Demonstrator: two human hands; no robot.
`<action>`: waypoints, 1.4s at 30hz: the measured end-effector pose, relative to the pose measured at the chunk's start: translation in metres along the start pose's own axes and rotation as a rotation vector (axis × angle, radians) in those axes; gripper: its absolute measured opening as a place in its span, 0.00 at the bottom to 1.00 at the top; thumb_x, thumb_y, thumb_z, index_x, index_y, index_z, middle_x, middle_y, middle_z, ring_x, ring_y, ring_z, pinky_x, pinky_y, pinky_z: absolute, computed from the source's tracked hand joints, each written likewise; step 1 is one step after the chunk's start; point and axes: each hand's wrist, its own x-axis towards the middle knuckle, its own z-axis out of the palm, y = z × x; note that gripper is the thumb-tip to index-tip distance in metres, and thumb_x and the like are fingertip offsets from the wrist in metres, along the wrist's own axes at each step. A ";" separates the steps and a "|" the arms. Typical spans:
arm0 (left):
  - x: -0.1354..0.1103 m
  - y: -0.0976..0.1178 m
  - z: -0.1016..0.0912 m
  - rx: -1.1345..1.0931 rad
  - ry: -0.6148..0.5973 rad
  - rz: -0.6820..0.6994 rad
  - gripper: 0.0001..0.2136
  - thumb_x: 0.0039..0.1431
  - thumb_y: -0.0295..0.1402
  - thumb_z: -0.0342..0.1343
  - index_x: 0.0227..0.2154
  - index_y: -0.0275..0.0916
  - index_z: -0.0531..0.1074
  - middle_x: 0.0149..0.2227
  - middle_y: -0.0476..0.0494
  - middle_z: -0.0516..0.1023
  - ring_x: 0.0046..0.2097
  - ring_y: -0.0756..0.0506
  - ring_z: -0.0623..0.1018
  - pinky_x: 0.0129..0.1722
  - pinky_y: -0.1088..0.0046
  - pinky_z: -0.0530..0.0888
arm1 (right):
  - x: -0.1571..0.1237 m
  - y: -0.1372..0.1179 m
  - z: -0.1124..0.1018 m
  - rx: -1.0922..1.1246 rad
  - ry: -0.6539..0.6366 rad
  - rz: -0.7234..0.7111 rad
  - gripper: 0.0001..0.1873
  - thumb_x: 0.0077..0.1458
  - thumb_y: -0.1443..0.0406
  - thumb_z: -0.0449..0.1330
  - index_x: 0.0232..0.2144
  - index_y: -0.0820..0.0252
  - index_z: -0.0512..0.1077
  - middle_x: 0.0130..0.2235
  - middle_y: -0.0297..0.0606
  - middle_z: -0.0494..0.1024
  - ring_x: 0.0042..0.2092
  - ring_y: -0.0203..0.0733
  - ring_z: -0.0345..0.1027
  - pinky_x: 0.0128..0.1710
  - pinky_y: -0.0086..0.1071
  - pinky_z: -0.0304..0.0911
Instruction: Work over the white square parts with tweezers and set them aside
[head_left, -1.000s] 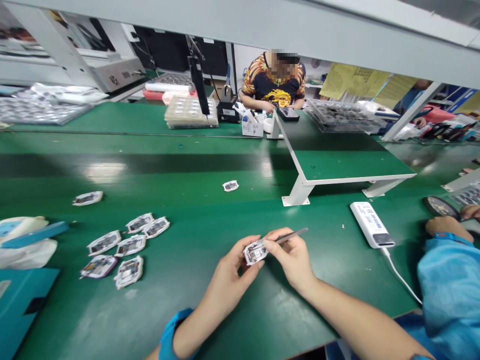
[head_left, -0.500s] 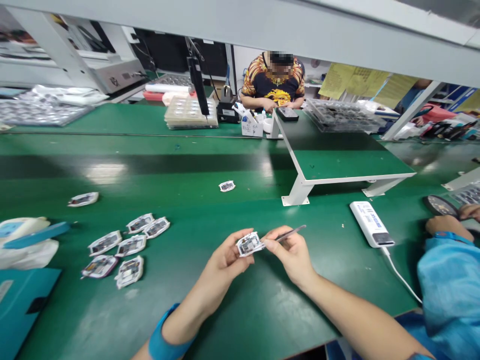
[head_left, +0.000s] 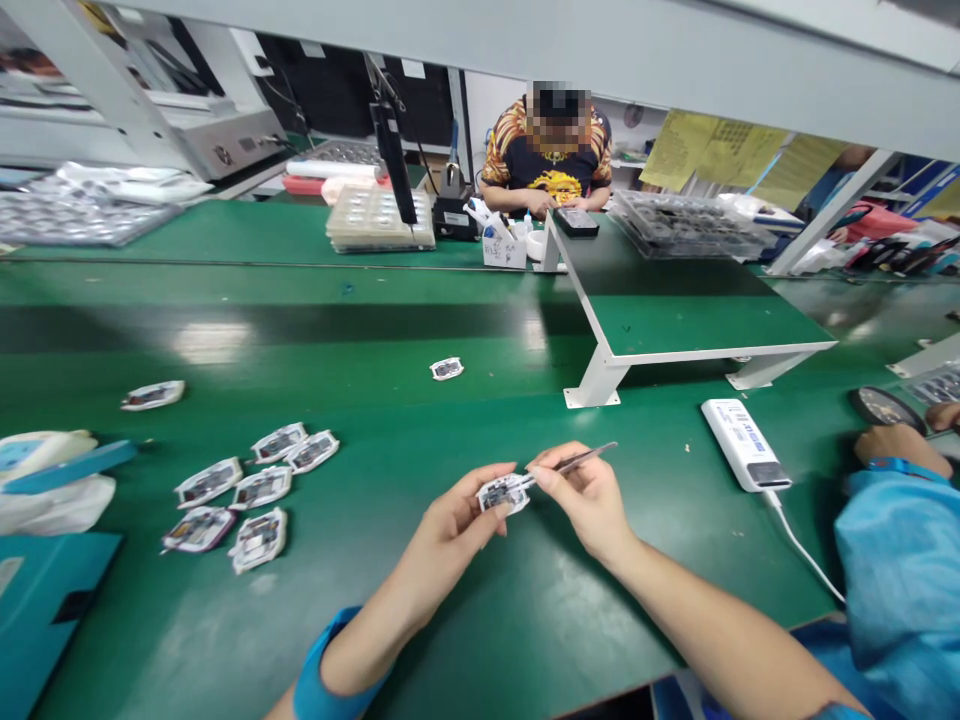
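Note:
Between thumb and fingers, my left hand (head_left: 454, 520) grips a small white-framed electronic module (head_left: 501, 494) with its circuit parts facing up. My right hand (head_left: 583, 497) pinches a pair of tweezers (head_left: 589, 456), whose tips reach the right side of that module. Whether the tips hold a part is too small to make out. Several similar white-framed modules (head_left: 261, 488) lie in a group on the green bench to the left of my left hand. One more module (head_left: 447, 369) lies farther back, and another module (head_left: 153, 396) sits at the far left.
A white power bank (head_left: 744, 445) with a cable lies at right, near a co-worker's blue sleeve (head_left: 900, 560). A raised green stand (head_left: 697, 325) is behind it. A teal box (head_left: 52, 610) is at the left edge. Another person (head_left: 551, 165) sits across the bench.
The module in my left hand has tilted and turned slightly. My right hand has risen a little, and the tweezers have moved to the module's upper right side.

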 end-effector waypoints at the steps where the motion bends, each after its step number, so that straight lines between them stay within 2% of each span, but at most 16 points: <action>1: 0.000 0.001 0.000 0.004 0.002 0.004 0.19 0.51 0.38 0.64 0.47 0.40 0.74 0.26 0.50 0.73 0.28 0.48 0.69 0.29 0.72 0.63 | 0.000 0.000 0.000 -0.004 -0.014 0.009 0.09 0.49 0.59 0.68 0.29 0.57 0.74 0.30 0.34 0.79 0.33 0.38 0.74 0.37 0.32 0.69; 4: -0.001 0.001 0.001 -0.001 0.016 -0.018 0.18 0.51 0.39 0.63 0.45 0.40 0.75 0.28 0.49 0.75 0.28 0.48 0.69 0.27 0.73 0.62 | 0.000 -0.001 0.000 -0.023 -0.023 0.035 0.10 0.49 0.59 0.68 0.28 0.57 0.73 0.29 0.33 0.78 0.32 0.38 0.73 0.36 0.32 0.69; 8: 0.001 -0.001 0.001 0.011 0.038 -0.052 0.18 0.52 0.42 0.62 0.43 0.39 0.76 0.29 0.49 0.74 0.27 0.49 0.70 0.26 0.74 0.62 | 0.001 -0.002 -0.001 -0.027 0.040 0.050 0.11 0.48 0.58 0.69 0.28 0.58 0.74 0.28 0.32 0.77 0.31 0.37 0.71 0.34 0.31 0.68; 12: 0.002 -0.002 0.001 0.074 0.041 -0.004 0.17 0.51 0.41 0.62 0.42 0.39 0.75 0.29 0.49 0.75 0.27 0.50 0.70 0.27 0.73 0.65 | 0.002 -0.003 0.000 -0.008 0.082 0.086 0.12 0.45 0.57 0.70 0.26 0.58 0.74 0.27 0.32 0.76 0.30 0.36 0.69 0.33 0.31 0.67; 20: 0.002 -0.006 0.001 0.111 -0.010 0.046 0.15 0.52 0.37 0.61 0.42 0.39 0.74 0.29 0.49 0.75 0.29 0.49 0.70 0.31 0.73 0.67 | 0.002 -0.006 0.002 0.084 0.070 0.181 0.12 0.42 0.59 0.72 0.25 0.58 0.75 0.26 0.30 0.76 0.29 0.35 0.68 0.33 0.30 0.65; 27: 0.004 -0.013 -0.001 0.129 -0.051 0.108 0.15 0.53 0.33 0.61 0.44 0.39 0.73 0.37 0.44 0.77 0.37 0.45 0.74 0.38 0.71 0.70 | 0.002 -0.005 0.002 0.127 0.077 0.226 0.14 0.40 0.58 0.73 0.25 0.58 0.74 0.25 0.29 0.76 0.29 0.33 0.68 0.33 0.28 0.65; 32: 0.004 -0.016 -0.003 0.173 -0.045 0.134 0.14 0.54 0.33 0.59 0.45 0.39 0.73 0.38 0.44 0.78 0.37 0.45 0.74 0.38 0.70 0.70 | 0.004 -0.006 0.002 0.154 0.091 0.272 0.16 0.40 0.56 0.73 0.25 0.59 0.74 0.25 0.30 0.77 0.29 0.33 0.70 0.34 0.28 0.66; 42: 0.005 -0.018 -0.003 0.202 -0.055 0.142 0.14 0.55 0.34 0.58 0.45 0.39 0.73 0.38 0.44 0.77 0.37 0.45 0.74 0.38 0.70 0.70 | 0.004 -0.005 0.002 0.161 0.068 0.276 0.15 0.37 0.58 0.74 0.24 0.58 0.74 0.23 0.28 0.76 0.27 0.34 0.70 0.32 0.30 0.67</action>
